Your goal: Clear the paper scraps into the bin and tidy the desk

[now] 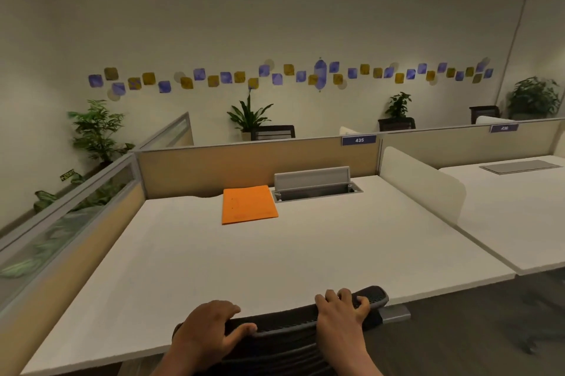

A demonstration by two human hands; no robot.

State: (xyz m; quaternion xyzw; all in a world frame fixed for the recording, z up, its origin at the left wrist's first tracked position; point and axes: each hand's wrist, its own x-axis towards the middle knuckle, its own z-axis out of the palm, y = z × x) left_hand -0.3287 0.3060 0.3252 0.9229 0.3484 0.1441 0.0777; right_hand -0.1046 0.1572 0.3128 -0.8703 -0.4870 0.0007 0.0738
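Observation:
The white desk (214, 268) fills the middle of the head view. An orange folder (248, 204) lies flat near its back edge. At the front edge stands a black mesh office chair (293, 319), its backrest top against the desk. My left hand (208, 329) grips the left part of the backrest top. On the right part, my right hand (341, 311) curls its fingers over the rim. No paper scraps and no bin are in sight.
A grey cable hatch (315, 184) stands open in the desk beside the folder. Tan partition panels (244, 167) wall the back and left sides. A white divider (422, 186) separates a neighbouring desk (513, 216) on the right. Potted plants line the far wall.

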